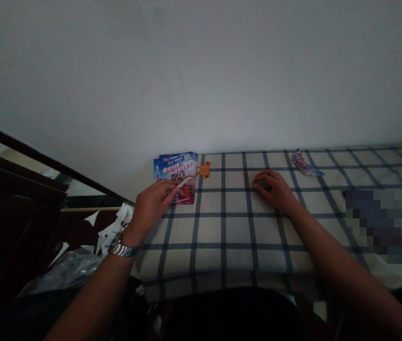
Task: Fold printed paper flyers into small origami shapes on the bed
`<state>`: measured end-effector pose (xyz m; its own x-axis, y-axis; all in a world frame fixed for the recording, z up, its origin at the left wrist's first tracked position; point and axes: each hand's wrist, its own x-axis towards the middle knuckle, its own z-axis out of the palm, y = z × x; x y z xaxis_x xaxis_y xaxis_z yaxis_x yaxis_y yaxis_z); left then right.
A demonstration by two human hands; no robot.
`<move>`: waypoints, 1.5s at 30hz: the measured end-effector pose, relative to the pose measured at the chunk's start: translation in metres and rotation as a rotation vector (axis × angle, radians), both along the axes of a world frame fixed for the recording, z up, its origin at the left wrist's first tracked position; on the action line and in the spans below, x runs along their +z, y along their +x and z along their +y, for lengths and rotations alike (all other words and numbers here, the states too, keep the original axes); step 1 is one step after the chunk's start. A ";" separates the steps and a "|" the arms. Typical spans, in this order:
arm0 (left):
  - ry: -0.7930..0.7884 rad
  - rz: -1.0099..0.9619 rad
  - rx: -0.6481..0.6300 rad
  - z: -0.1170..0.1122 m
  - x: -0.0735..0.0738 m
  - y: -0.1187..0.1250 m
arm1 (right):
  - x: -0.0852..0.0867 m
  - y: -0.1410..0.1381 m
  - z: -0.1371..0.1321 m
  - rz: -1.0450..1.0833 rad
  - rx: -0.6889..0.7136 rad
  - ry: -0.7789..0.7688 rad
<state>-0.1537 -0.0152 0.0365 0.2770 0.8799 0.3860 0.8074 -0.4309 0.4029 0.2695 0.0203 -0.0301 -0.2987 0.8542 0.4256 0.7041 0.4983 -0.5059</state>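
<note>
My left hand, with a metal watch at the wrist, pinches a thin white strip between thumb and fingers. What the strip is, I cannot make out. Beneath it lies a stack of blue and pink printed flyers, partly covered by the hand. An orange bear-shaped piece is just right of the stack. My right hand rests on the checked cloth, its fingers loosely curved and apart from the thumb, holding nothing visible.
A crumpled printed paper lies at the back right, near the wall. Further right is a blurred-out object. Torn white paper and a clear plastic bag fill the lower left, beside a dark rail.
</note>
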 end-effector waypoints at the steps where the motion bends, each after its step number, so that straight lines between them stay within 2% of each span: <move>1: 0.006 0.003 -0.032 0.000 0.003 0.008 | 0.000 0.000 0.000 0.007 0.002 -0.004; 4: 0.054 0.002 -0.096 0.002 0.008 0.033 | 0.000 0.001 0.001 0.032 0.005 -0.018; 7: 0.087 0.003 -0.191 0.005 0.008 0.060 | 0.001 0.001 0.001 0.055 0.006 -0.023; 11: 0.123 0.062 -0.293 0.010 -0.001 0.093 | 0.003 0.001 0.000 0.095 -0.006 -0.024; 14: 0.091 0.105 -0.366 0.014 -0.010 0.115 | 0.005 0.000 0.000 0.125 -0.042 -0.035; 20: 0.015 0.120 -0.523 0.019 -0.022 0.146 | 0.005 0.000 0.000 0.133 -0.072 -0.017; 23: 0.005 0.121 -0.605 0.023 -0.027 0.153 | 0.005 -0.001 0.000 0.127 -0.064 -0.015; 32: -0.031 0.094 -0.697 0.028 -0.046 0.160 | 0.009 -0.004 -0.002 0.108 -0.024 0.016; 40: -0.057 0.039 -0.743 0.028 -0.044 0.157 | 0.001 -0.003 -0.003 -0.022 0.075 0.017; 42: -0.042 0.022 -0.722 0.029 -0.042 0.156 | -0.001 -0.002 -0.003 -0.030 0.094 0.018; 45: -0.027 0.019 -0.597 0.033 -0.042 0.152 | -0.001 -0.001 -0.003 -0.036 0.102 0.013</move>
